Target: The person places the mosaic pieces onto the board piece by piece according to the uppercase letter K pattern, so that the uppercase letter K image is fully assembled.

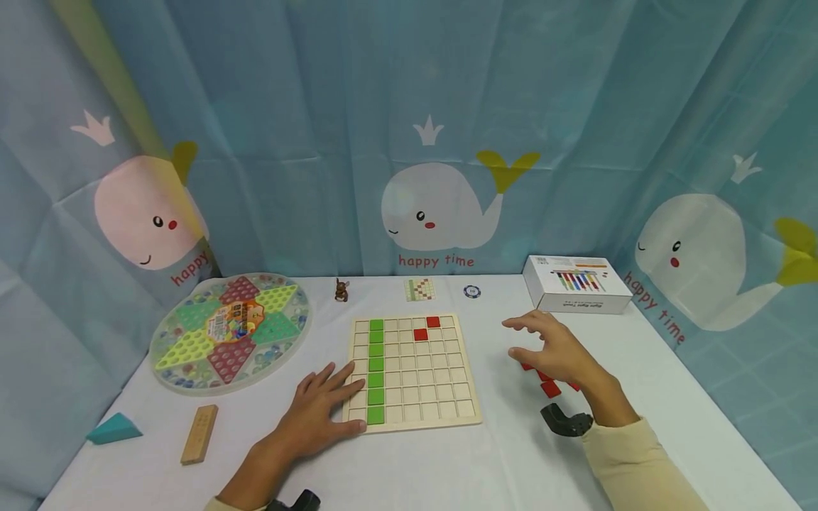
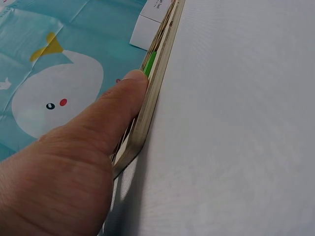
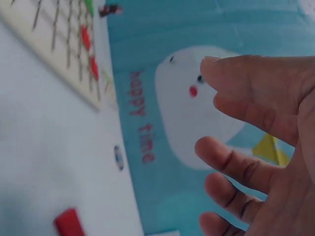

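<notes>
Head view: left hand (image 1: 316, 411), fingers flat and released, presses the left edge of the wooden grid board (image 1: 414, 371) at mid-tabletop (image 1: 447, 468); right hand (image 1: 559, 351), relaxed and grasping nothing, hovers over loose red tiles (image 1: 548, 387), with bare tabletop between board and tiles.

Left wrist view: thumb (image 2: 115, 115) touches the board's edge (image 2: 157, 88).

Right wrist view: spread fingers (image 3: 246, 167) above one red tile (image 3: 69, 222).
</notes>
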`<state>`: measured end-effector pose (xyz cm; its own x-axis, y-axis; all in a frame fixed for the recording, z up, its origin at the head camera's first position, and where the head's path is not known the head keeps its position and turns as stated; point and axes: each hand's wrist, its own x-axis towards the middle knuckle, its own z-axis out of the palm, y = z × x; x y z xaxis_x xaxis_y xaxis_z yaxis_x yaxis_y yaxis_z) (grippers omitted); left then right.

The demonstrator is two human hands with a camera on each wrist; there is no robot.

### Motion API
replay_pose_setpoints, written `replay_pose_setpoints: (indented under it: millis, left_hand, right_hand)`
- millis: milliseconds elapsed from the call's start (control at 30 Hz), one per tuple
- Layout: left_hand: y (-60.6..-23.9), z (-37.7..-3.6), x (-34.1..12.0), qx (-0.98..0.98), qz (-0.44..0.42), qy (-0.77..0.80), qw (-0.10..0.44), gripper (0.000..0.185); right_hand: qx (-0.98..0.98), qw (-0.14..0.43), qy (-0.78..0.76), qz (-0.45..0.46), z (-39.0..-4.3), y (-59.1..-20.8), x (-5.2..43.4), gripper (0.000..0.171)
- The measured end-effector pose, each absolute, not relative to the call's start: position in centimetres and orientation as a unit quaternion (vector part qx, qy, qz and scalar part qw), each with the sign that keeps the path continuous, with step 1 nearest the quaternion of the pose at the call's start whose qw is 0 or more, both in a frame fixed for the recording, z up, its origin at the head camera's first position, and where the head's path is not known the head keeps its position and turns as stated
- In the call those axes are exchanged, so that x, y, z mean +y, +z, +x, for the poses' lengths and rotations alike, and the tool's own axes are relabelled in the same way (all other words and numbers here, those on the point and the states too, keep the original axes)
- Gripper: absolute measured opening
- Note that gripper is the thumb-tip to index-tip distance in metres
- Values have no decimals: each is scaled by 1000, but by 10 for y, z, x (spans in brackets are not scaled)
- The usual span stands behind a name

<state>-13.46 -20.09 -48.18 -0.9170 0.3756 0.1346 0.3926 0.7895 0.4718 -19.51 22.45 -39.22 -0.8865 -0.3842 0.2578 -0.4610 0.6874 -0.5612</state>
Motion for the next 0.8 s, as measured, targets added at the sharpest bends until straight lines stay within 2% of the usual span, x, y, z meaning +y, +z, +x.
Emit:
replay_pose_setpoints:
  millis: [300, 567, 800]
  left_hand:
    - [-483, -134, -201, -944, -210, -252, 26, 76]
    - [-482, -135, -200, -943, -212, -256, 26, 75]
    - [-480, -134, -200, -945, -209, -252, 20, 75]
  right_hand:
    - [-934, 27, 302, 189, -196, -418, 250, 41]
    - [-938, -38, 315, 140, -203, -439, 265, 42]
    - [-946, -36, 290, 141, -209, -452, 267, 36]
